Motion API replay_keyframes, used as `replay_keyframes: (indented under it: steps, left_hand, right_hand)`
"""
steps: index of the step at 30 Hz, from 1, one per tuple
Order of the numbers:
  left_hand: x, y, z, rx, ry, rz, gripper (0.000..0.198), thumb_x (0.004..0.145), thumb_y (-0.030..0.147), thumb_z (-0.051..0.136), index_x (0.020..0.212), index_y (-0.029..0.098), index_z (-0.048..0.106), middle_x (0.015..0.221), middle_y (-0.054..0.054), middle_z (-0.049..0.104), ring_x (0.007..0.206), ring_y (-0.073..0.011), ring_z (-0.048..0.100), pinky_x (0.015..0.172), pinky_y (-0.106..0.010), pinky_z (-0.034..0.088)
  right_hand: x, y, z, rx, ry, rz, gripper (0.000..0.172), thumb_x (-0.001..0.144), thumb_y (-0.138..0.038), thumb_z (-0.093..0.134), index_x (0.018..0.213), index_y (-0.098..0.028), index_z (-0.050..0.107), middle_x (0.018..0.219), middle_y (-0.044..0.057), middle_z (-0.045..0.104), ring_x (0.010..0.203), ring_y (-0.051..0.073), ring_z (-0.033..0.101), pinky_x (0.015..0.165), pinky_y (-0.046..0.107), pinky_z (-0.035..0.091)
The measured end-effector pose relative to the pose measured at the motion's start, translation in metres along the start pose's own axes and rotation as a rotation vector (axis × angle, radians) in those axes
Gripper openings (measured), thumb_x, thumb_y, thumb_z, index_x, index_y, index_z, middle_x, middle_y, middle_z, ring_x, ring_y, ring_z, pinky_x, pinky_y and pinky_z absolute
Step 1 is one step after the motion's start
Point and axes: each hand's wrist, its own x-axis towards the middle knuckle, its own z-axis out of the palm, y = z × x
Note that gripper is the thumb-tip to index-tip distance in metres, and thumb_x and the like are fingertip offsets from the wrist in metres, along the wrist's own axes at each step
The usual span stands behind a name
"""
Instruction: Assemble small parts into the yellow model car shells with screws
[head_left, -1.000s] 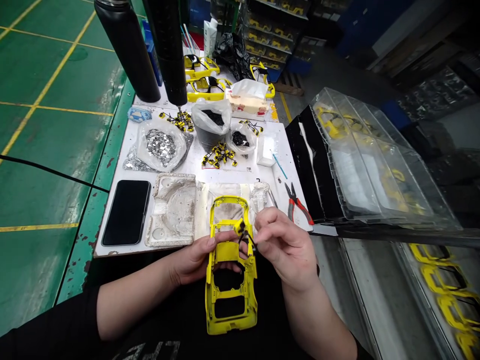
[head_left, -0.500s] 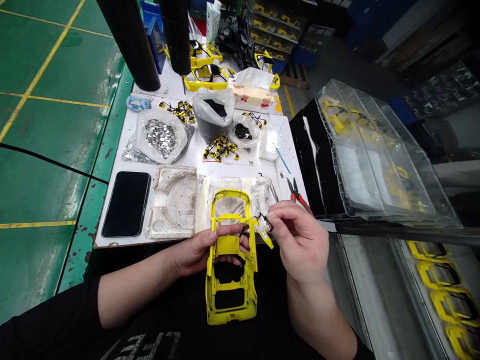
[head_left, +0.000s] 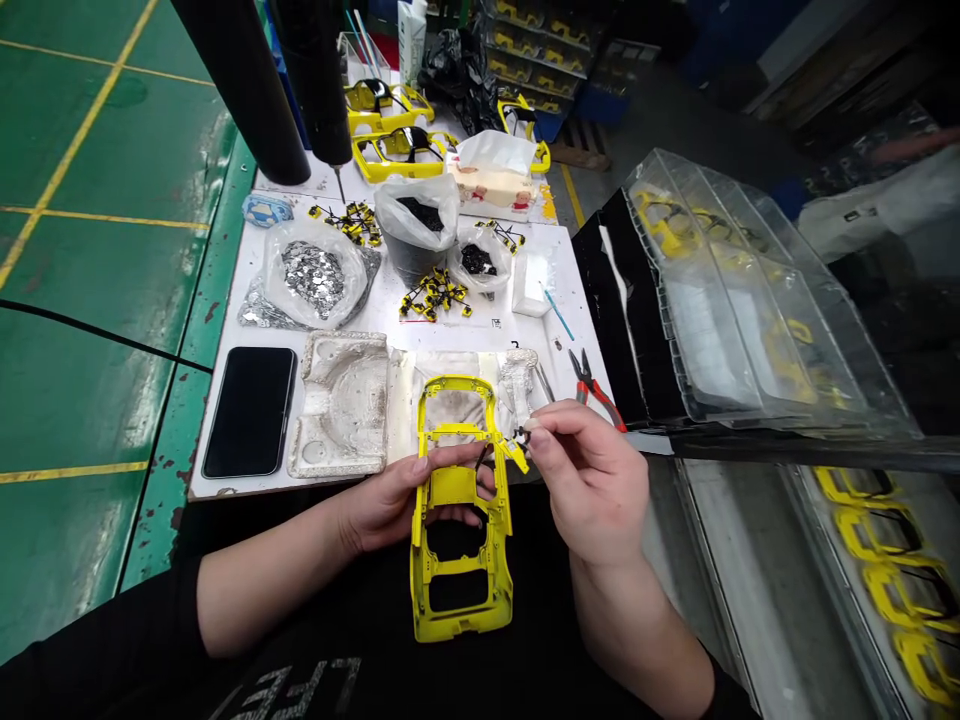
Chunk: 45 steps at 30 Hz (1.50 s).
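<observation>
At the left of the worktop (head_left: 442,337) we record a phone (head_left: 250,411) lying flat, just beside a white hollowed block (head_left: 349,400). Next, we see the left hand (head_left: 386,500) grasping a yellow car-shaped frame (head_left: 454,485) at the worktop's near edge. By the frame's right side, the right hand (head_left: 600,485) pinches a small yellow-and-black part (head_left: 515,455); whether part and frame touch, we cannot tell. Beyond it, we note red-handled pliers (head_left: 589,387).

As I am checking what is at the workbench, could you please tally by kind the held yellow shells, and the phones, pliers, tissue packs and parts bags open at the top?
Held shell: 1
Phone: 1
Pliers: 1
Tissue pack: 1
Open bags: 3 (silver-parts bag, tall bag, small bag)
Total: 7
</observation>
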Motion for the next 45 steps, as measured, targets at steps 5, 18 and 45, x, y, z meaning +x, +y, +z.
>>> replay_keyframes:
  steps: [5, 18, 45]
  left_hand:
    - [0.0, 0.002, 0.003, -0.01, 0.014, -0.003, 0.073, 0.095, 0.065, 0.084, 0.152, 0.019, 0.074, 0.142, -0.019, 0.076, 0.132, -0.0327, 0.07, 0.11, -0.046, 0.06]
    - [-0.002, 0.002, 0.017, -0.001, 0.046, 0.022, 0.061, 0.097, 0.061, 0.084, 0.143, 0.021, 0.079, 0.148, -0.019, 0.074, 0.127, -0.0312, 0.074, 0.103, -0.044, 0.067]
    - [0.028, -0.002, 0.099, 0.059, 0.234, 0.143, 0.046, 0.104, 0.04, 0.072, 0.147, 0.025, 0.071, 0.133, -0.014, 0.08, 0.116, -0.0342, 0.079, 0.104, -0.05, 0.063]
  right_hand:
    - [-0.002, -0.009, -0.004, -0.059, 0.016, -0.014, 0.007, 0.109, -0.022, 0.072, 0.103, -0.024, 0.074, 0.098, 0.001, 0.072, 0.089, 0.017, 0.066, 0.08, 0.032, 0.053]
    - [-0.012, -0.016, -0.013, 0.018, 0.012, -0.067, 0.007, 0.112, -0.02, 0.066, 0.108, -0.026, 0.067, 0.128, 0.003, 0.076, 0.117, 0.021, 0.073, 0.101, 0.037, 0.057]
    - [-0.007, -0.041, -0.048, -0.542, -0.288, -0.244, 0.026, 0.11, -0.011, 0.066, 0.131, -0.017, 0.08, 0.129, 0.008, 0.079, 0.118, 0.024, 0.077, 0.108, 0.041, 0.064]
